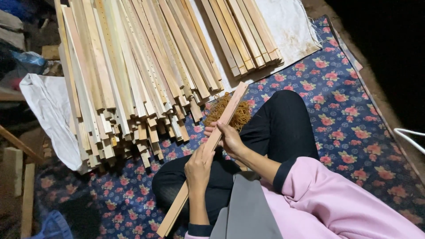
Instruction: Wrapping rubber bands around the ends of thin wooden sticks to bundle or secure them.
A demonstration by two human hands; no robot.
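A long wooden slat [204, 155] lies slantwise over the seated person's lap, grasped by the left hand [198, 167] low down and the right hand [226, 137] higher up, its far end beside a heap of rubber bands [241, 116] and stacked slats [133, 75] on the floral mat [349, 119].

Floor covered by dark-blue floral mat [349, 110]; pale stained cloth [287, 22] beyond it; white cloth [48, 106] at left; surroundings dark, light falling from above.
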